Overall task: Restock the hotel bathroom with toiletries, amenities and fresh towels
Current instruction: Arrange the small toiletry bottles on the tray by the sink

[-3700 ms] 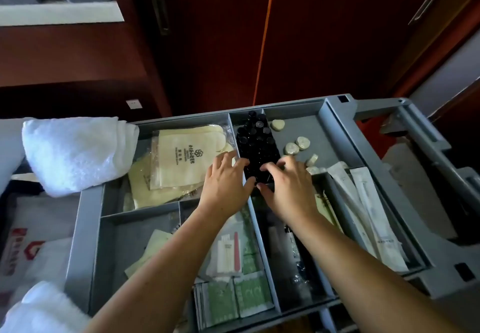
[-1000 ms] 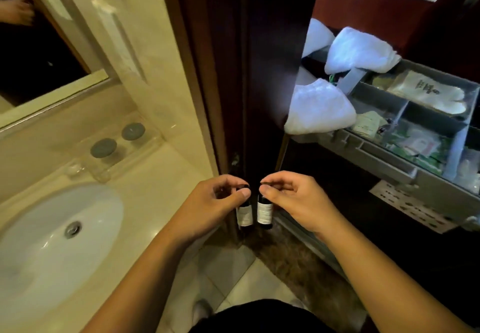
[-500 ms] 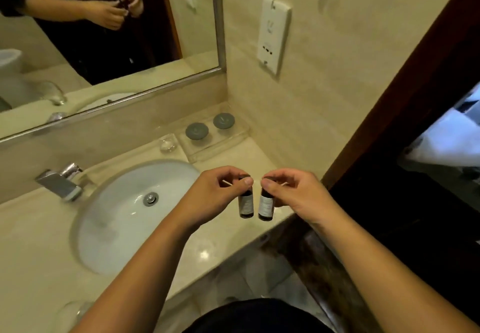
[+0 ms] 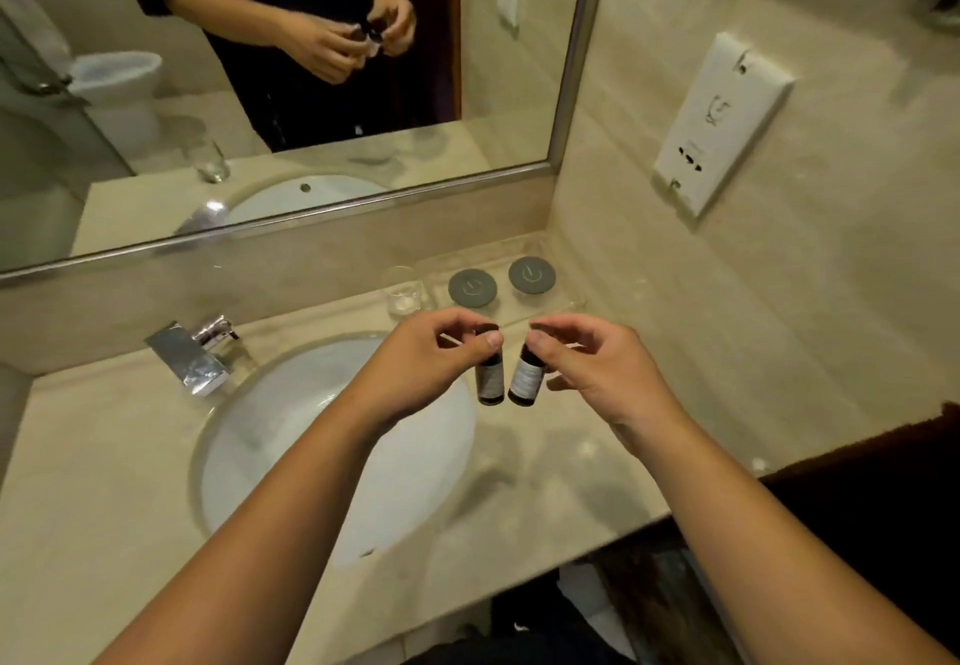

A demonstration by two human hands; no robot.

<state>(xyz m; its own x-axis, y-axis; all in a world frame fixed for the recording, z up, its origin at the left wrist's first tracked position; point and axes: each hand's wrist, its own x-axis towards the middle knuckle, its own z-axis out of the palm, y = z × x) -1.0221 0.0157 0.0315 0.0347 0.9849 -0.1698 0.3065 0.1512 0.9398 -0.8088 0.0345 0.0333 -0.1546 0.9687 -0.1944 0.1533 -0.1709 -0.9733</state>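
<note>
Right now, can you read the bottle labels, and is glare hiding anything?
Head view: labels on the left bottle and right bottle are too blurred to read; glare only flecks the faucet; the wall socket looks smeared.

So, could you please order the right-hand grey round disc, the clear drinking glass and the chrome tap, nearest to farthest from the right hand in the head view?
1. Grey round disc, just beyond the right hand.
2. Clear drinking glass, further left.
3. Chrome tap, far left.
</note>
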